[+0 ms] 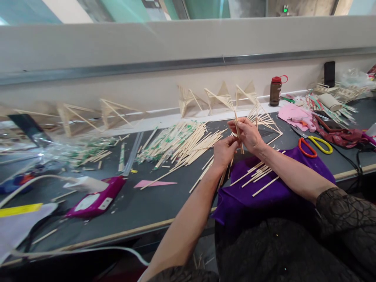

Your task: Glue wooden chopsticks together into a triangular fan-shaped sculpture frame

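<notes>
Both hands meet over the table edge: the right hand [248, 135] pinches a few thin wooden sticks [239, 138] upright, fingers closed round them, while the left hand [225, 152] curls shut just below, steadying their lower ends — a grip that keeps them aligned. Loose sticks lie on the purple cloth [235, 196] beneath the wrists; a larger stick pile [179, 143] sits beyond the left hand.

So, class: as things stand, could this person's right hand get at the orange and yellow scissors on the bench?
Probably yes. The scissors lie in the open on the bench, to the right of the right hand, with nothing between them. But that hand and the left hand hold wooden sticks, so it isn't free.
</notes>
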Motion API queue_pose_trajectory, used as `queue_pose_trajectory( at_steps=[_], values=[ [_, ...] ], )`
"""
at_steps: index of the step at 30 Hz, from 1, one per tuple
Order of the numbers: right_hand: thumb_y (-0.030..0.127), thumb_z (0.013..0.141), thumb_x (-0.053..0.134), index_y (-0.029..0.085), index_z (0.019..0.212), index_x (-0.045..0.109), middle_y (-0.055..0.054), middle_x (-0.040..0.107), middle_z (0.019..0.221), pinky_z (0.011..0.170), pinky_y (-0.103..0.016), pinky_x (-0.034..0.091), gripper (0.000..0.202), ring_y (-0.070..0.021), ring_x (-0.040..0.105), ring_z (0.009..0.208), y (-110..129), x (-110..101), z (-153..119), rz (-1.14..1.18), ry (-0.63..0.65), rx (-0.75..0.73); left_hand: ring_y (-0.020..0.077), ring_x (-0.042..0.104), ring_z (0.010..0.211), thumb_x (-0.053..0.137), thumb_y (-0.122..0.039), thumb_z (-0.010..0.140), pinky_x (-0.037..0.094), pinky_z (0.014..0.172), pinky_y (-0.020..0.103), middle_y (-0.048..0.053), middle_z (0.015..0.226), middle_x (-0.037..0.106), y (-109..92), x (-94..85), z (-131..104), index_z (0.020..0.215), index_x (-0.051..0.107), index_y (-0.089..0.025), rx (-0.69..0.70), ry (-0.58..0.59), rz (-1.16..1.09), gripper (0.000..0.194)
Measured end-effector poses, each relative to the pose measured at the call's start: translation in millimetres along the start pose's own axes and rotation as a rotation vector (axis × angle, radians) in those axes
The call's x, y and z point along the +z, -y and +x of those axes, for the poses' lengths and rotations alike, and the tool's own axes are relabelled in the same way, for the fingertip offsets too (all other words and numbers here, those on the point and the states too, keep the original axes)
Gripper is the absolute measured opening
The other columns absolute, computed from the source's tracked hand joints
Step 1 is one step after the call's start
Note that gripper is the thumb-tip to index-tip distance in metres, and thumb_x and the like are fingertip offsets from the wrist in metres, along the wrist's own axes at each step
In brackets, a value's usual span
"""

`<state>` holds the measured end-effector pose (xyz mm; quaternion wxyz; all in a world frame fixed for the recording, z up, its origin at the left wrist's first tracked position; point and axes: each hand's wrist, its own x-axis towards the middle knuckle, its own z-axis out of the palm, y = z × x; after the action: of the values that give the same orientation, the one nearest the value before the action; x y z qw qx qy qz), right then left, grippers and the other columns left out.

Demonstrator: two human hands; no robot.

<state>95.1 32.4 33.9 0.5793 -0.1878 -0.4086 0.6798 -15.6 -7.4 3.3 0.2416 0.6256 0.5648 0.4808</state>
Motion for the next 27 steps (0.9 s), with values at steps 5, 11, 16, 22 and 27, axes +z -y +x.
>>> queue_pose_trajectory(
  at_steps=[5,11,16,22,27],
  values=[
    [0.015,0.081,0.061,0.020,0.070,0.063,0.003,0.074,0.080,0.079,-0.022,0.051,0.013,-0.0090,0.065,0.077,-0.1,-1.0,0.2,0.022,-0.007,0.000,0.0167,0.065,0.061,0.060,-0.040,0.080,0.053,0.057,0.025,0.001,0.069,0.072,2.7,-0.6,0.5,0.086,0.077,-0.019,0.022,0.008,0.041,0.028],
    [0.020,0.081,0.064,0.021,0.072,0.063,0.003,0.074,0.082,0.081,-0.023,0.051,0.009,-0.0099,0.065,0.078,-0.4,-2.2,0.5,-0.038,-0.003,0.000,0.0166,0.066,0.062,0.058,-0.036,0.083,0.054,0.058,0.025,0.001,0.073,0.074,5.0,1.1,0.7,0.091,0.077,-0.019,0.043,0.003,0.074,0.027],
    [0.025,0.078,0.068,0.021,0.075,0.061,0.003,0.073,0.083,0.081,-0.024,0.051,0.008,-0.0099,0.064,0.077,0.7,-5.4,-2.7,-0.099,0.000,-0.032,0.0169,0.069,0.075,0.058,-0.025,0.084,0.054,0.067,0.024,0.000,0.080,0.077,1.3,5.1,-3.6,0.092,0.078,-0.021,0.055,-0.022,0.131,0.022],
    [0.031,0.076,0.070,0.022,0.076,0.061,0.002,0.073,0.084,0.076,-0.024,0.052,0.013,-0.0097,0.064,0.074,0.5,-9.2,-0.7,-0.132,0.032,-0.101,0.0165,0.070,0.078,0.060,-0.020,0.085,0.052,0.073,0.025,-0.002,0.081,0.078,-6.4,4.8,-5.3,0.091,0.079,-0.023,0.096,-0.043,0.183,0.020],
    [0.034,0.080,0.069,0.023,0.080,0.061,0.002,0.072,0.086,0.080,-0.026,0.053,0.013,-0.0103,0.065,0.078,3.8,-9.4,-2.2,-0.213,0.042,-0.235,0.0169,0.069,0.082,0.064,-0.022,0.084,0.050,0.078,0.026,0.002,0.089,0.079,-17.5,-5.3,-11.6,0.089,0.078,-0.021,0.121,-0.147,0.225,0.015]
  ],
)
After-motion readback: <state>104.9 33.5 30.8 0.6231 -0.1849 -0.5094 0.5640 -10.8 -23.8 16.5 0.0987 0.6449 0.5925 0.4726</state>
